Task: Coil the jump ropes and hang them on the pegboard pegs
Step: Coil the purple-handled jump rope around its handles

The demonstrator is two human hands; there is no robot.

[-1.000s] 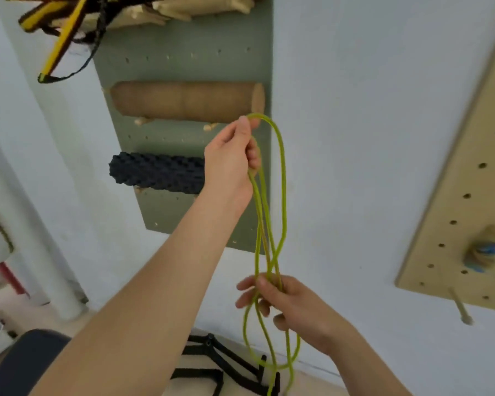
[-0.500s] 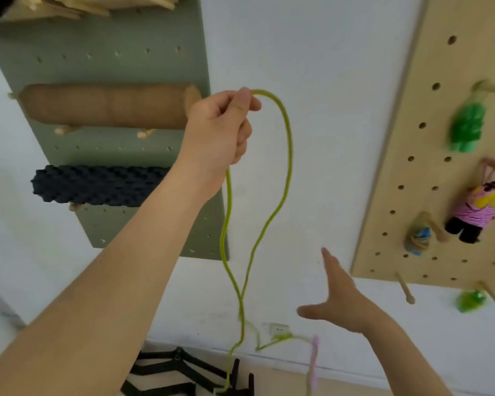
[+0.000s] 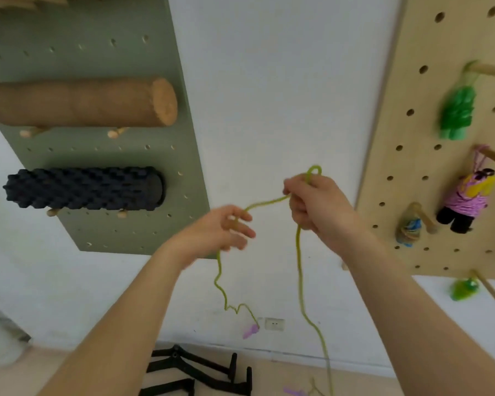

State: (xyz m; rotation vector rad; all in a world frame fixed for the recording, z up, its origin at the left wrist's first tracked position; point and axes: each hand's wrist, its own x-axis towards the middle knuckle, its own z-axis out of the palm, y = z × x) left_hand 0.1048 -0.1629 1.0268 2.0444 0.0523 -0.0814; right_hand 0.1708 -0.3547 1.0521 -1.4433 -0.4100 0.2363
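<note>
My right hand (image 3: 317,207), centre-right of the frame, is closed in a fist on the jump rope (image 3: 269,202), with a small bight poking up above my knuckles. My left hand (image 3: 226,230), just left of centre and a little lower, has its fingers loosely curled with the rope running through them. It is blurred, so I can't say how firm that hold is.

Between my hands the rope sags in a short span. One tail drops in kinks from my left hand to a purple handle (image 3: 250,331) low in the middle, and the other falls from my right fist toward the bottom edge.

By my reckoning the coil is barely begun. I'd keep the right fist as the anchor and slide the left hand down its tail, carrying up even lengths so each loop matches the last. That kinked tail will likely twist into figure-eights — a small roll between the fingers with each pass should lay it flat. The top bight should stay open for hanging on the wooden pegboard (image 3: 412,138) at right, where a pink bundle (image 3: 466,201) already hangs.
</note>
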